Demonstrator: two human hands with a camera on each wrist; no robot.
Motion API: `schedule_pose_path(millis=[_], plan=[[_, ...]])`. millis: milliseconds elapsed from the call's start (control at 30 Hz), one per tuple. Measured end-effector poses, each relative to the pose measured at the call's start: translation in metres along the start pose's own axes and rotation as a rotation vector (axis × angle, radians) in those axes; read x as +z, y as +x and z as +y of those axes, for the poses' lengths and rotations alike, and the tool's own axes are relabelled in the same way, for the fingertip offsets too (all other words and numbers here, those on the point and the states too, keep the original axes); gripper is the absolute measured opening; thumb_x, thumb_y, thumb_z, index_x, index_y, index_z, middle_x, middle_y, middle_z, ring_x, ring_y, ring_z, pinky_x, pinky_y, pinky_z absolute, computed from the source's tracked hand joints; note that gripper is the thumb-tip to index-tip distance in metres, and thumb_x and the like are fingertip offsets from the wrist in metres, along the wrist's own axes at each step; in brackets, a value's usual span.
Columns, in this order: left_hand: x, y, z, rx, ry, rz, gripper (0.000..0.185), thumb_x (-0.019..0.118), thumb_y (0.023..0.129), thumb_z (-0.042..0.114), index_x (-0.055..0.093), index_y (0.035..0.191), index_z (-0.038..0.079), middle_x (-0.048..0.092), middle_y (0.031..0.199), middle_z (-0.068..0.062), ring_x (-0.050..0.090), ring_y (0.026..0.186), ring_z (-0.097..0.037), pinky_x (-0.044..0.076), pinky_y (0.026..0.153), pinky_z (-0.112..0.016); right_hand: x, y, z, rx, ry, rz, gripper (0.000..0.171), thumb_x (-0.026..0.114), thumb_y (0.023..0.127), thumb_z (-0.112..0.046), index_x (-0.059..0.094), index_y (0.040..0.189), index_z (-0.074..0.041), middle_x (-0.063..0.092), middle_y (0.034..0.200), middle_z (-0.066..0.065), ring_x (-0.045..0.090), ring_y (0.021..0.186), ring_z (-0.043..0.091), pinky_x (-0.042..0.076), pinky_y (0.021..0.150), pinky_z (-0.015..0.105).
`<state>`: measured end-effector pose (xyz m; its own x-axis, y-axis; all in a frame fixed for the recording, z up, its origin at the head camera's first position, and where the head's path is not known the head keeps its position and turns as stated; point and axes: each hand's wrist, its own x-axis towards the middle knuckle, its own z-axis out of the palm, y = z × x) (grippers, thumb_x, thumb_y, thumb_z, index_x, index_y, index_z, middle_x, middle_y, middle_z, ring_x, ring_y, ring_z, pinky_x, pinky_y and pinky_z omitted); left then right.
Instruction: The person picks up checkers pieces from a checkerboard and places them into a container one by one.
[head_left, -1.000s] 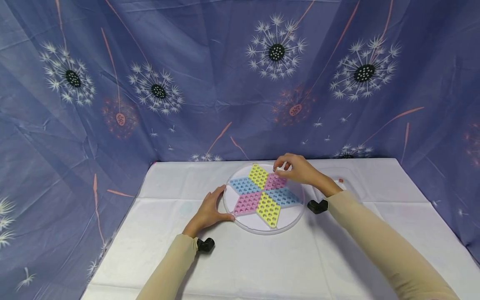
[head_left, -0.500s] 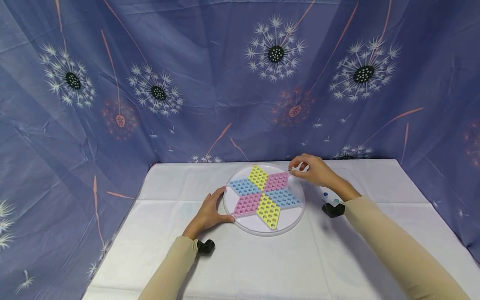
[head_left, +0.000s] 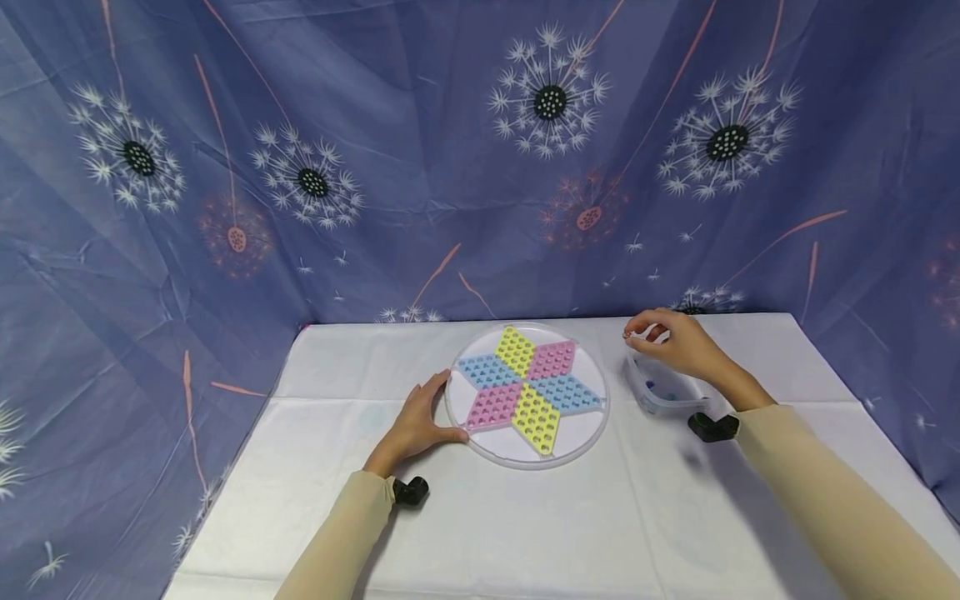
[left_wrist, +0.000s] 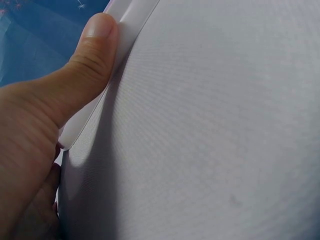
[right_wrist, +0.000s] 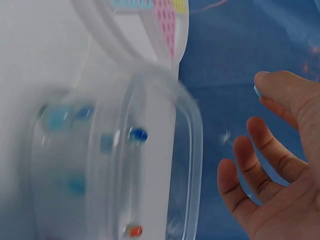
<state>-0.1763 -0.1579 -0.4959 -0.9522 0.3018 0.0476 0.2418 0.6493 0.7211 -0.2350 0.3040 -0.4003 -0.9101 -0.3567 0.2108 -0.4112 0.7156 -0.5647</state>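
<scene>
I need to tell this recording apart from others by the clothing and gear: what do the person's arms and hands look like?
Both arms wear long, close-fitting beige sleeves that end at the wrists. The left hand and right hand are bare, with no gloves or rings visible. A small black camera unit sits at each wrist, left and right.

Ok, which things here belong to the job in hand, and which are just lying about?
In the job:
- round star board, steadied at its rim by the left hand
- clear tub holding small marbles
- tiny piece pinched at the right hand fingertips, above the tub

Just there:
- white tablecloth
- blue dandelion backdrop
</scene>
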Motion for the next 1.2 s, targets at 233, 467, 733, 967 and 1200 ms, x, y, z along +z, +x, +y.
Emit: schedule_pose_path(millis=[233,467,733,967,1200], plan=[[0.000,0.001,-0.001,-0.001,0.006,-0.003,0.122,0.098,0.066,0.039,0.030,0.162,0.007,0.035,0.164,-0.015,0.026,0.153,-0.034,0.008,0.129,-0.050,-0.014,-0.017,0.012,0.066,-0.016,0.011,0.021,0.071,0.099,-0.029,0.074,0.114,-0.015,0.070,0.114,0.010,0.064,0.094,0.028,0.055,0.072,0.039],[-0.001,0.001,-0.001,0.003,0.015,-0.008,0.122,0.098,0.066,0.040,0.029,0.162,0.007,0.035,0.164,-0.015,0.026,0.154,-0.033,0.007,0.129,-0.049,-0.019,-0.024,0.020,0.107,-0.021,0.026,0.024,0.072,0.098,-0.031,0.075,0.115,-0.015,0.069,0.111,0.010,0.063,0.092,0.026,0.054,0.070,0.036],[-0.001,0.001,-0.001,-0.004,0.017,-0.011,0.122,0.098,0.066,0.040,0.030,0.162,0.008,0.035,0.164,-0.014,0.026,0.154,-0.031,0.007,0.130,-0.047,-0.018,-0.026,0.024,0.079,-0.023,0.050,0.018,0.074,0.097,-0.027,0.076,0.111,-0.016,0.071,0.109,0.010,0.065,0.090,0.027,0.053,0.067,0.029],[-0.001,0.001,-0.001,-0.005,0.023,-0.008,0.122,0.098,0.065,0.041,0.031,0.161,0.007,0.036,0.164,-0.014,0.027,0.154,-0.031,0.007,0.130,-0.046,-0.013,-0.025,0.026,0.116,0.009,0.019,0.021,0.072,0.099,-0.029,0.075,0.113,-0.013,0.071,0.109,0.011,0.066,0.091,0.027,0.054,0.073,0.034],[0.000,0.001,-0.001,-0.011,0.018,-0.008,0.122,0.097,0.066,0.042,0.030,0.162,0.008,0.034,0.164,-0.014,0.026,0.154,-0.032,0.007,0.130,-0.047,-0.002,-0.024,0.033,0.184,0.036,-0.052,0.027,0.069,0.100,-0.032,0.074,0.117,-0.012,0.070,0.115,0.013,0.065,0.096,0.029,0.055,0.078,0.039]])
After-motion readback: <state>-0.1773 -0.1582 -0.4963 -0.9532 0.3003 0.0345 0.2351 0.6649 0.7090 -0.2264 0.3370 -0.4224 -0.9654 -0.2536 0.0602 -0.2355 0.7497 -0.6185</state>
